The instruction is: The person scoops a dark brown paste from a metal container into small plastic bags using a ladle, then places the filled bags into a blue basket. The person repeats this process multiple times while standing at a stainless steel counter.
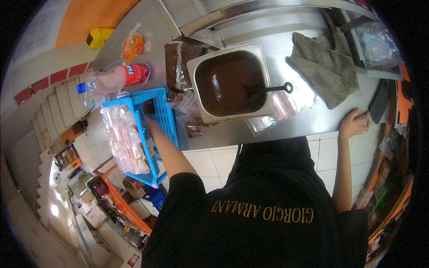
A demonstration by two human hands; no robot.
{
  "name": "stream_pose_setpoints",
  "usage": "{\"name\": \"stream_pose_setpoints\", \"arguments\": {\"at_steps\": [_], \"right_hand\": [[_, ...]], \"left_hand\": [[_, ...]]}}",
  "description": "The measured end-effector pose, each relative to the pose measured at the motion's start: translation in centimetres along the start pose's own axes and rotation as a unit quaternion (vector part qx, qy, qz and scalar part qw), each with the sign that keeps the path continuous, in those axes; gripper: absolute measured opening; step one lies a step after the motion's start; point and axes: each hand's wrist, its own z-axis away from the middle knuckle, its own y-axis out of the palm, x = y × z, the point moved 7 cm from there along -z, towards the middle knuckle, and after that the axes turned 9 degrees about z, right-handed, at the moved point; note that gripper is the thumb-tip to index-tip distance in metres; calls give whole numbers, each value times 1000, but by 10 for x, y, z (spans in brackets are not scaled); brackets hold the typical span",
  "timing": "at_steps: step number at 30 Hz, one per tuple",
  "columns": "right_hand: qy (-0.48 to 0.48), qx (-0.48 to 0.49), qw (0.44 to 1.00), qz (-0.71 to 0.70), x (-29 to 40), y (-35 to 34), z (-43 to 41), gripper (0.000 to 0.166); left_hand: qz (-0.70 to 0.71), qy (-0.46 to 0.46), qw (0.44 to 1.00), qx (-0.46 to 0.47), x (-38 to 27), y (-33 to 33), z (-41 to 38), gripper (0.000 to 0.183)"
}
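My left hand reaches into a blue plastic basket at the table's left edge; its fingers are hidden by the basket. Clear plastic bags are stacked in the basket. My right hand rests at the table's front edge with fingers apart, beside a dark flat object. Between the hands stands a steel food pan holding dark brown liquid, with a black-handled utensil in it. Small zip bags lie under its right side, and filled brown packets at its left.
A red-labelled soda bottle and a bag with orange contents are at the left of the steel table. A grey cloth lies at the right. A metal shelf frame crosses the back. Larger brown packets sit behind the basket.
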Motion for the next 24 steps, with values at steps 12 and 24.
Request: {"name": "stream_pose_setpoints", "arguments": {"at_steps": [12,24], "right_hand": [[-9,3,1000,4,-2,1,-1,64],[-14,-4,1000,4,-4,2,-1,64]], "left_hand": [[-9,7,1000,5,-13,17,-1,57],[-21,1,999,33,-33,22,-18,59]]}}
